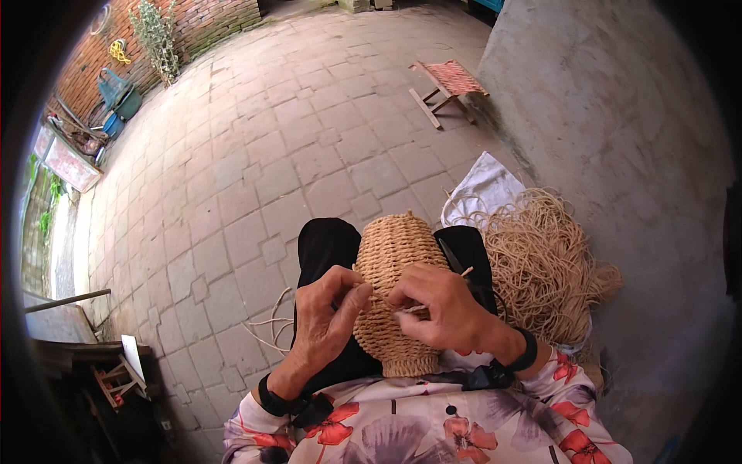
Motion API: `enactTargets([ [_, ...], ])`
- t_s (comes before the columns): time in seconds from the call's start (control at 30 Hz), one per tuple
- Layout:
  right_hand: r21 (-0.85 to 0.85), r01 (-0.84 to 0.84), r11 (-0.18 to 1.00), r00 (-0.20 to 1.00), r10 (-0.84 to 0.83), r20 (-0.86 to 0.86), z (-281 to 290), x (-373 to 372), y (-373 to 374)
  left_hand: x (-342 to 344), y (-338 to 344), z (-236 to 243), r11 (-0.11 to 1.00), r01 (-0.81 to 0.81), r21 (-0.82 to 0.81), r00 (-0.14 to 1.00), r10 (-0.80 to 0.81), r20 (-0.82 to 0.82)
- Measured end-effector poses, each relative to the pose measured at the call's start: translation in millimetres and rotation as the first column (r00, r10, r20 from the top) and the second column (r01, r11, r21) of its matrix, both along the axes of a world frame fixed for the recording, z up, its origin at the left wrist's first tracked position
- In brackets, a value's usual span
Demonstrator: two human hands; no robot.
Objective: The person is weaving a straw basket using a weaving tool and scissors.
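Observation:
A tan woven cord basket [398, 247] rests in my lap on my dark trousers [325, 240], its narrower rim toward me. My left hand [334, 309] is at the basket's left side with thumb and index finger pinched; what they hold is too small to make out clearly. My right hand [437, 309] is curled over the basket's right side, pinching a short piece of tan cord. Beside it, what look like dark scissors [452, 251] lie by my right thigh. Loose cord strands [270, 332] hang at my left.
A heap of tan cord [545, 271] and white cloth [483, 182] lie to my right. A folding stool [448, 81] stands ahead on the paved yard [255, 124]. A concrete surface [618, 116] runs along the right. A brick wall [185, 27] with bins is far left; dark clutter [69, 371] is near left.

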State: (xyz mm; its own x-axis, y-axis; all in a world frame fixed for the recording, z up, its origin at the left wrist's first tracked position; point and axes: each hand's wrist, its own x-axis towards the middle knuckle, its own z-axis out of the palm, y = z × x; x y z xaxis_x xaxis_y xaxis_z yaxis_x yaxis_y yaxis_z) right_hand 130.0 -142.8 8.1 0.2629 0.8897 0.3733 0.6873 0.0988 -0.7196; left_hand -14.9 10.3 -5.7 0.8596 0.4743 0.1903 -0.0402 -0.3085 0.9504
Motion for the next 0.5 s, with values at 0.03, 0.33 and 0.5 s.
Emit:
enactTargets([
  [0.03,-0.021,0.036,0.999,0.999,-0.035,0.034,2,-4,1,0,0,-1,1.000,0.000,-0.001,1.000,0.000,-0.001],
  [0.33,0.080,0.188,0.979,0.944,-0.203,0.260,-10,-15,5,-5,-2,-6,0.997,-0.050,-0.065,0.999,0.049,-0.020],
  [0.5,0.044,0.154,0.987,0.923,-0.159,0.349,-8,-14,8,-5,-3,-7,0.988,-0.042,-0.151,0.998,0.035,-0.046],
])
